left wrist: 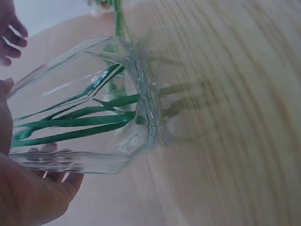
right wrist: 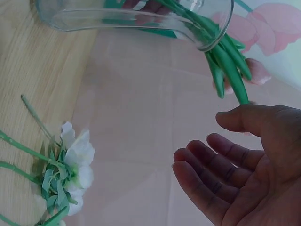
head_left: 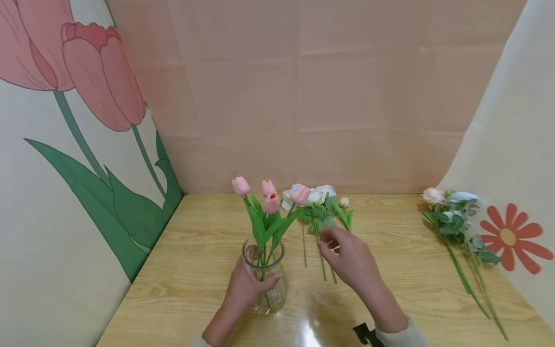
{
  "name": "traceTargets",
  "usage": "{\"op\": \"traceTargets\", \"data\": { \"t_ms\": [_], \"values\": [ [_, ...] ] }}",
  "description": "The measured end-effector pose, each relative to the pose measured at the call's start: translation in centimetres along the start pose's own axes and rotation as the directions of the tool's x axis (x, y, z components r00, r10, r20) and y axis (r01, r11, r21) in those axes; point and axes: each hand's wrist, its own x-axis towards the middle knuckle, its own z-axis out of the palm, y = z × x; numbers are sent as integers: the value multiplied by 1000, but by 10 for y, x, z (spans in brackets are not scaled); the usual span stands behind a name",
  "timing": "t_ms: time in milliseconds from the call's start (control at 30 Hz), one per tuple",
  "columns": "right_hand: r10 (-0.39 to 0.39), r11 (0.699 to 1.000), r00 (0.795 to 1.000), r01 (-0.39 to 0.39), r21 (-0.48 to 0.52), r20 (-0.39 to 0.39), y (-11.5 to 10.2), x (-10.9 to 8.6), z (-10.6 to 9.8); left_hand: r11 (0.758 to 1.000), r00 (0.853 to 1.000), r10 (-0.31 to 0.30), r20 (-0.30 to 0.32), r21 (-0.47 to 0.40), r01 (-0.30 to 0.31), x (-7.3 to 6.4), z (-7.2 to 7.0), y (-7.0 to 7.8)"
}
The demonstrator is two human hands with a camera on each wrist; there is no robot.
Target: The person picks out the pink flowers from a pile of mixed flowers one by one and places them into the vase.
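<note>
A clear glass vase (head_left: 277, 284) stands upright on the table, holding several pink tulips (head_left: 271, 203) with green leaves. My left hand (head_left: 247, 284) grips the vase from its left side, the thumb across the front. In the left wrist view, green stems (left wrist: 94, 117) show through the faceted glass. My right hand (head_left: 353, 258) is to the right of the vase, fingers loosely bent and nothing between them. The right wrist view shows that right hand (right wrist: 240, 169) apart from the vase rim, near the tulip leaves (right wrist: 230, 70).
White flowers (head_left: 315, 196) with long stems lie on the wooden table (head_left: 195, 241) behind my right hand. At the right edge lies another bunch of flowers (head_left: 453, 214), pale pink and bluish. A pink backdrop (head_left: 347, 96) closes off the back, with printed cloth (head_left: 65, 207) at the left.
</note>
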Motion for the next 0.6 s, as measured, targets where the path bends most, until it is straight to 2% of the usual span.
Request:
{"op": "traceTargets", "data": {
  "t_ms": [600],
  "values": [
    [102,995,994,-101,-28,50,36,-3,-9,1000,1000,-5,4,1,5,1,1,-3]
  ]
}}
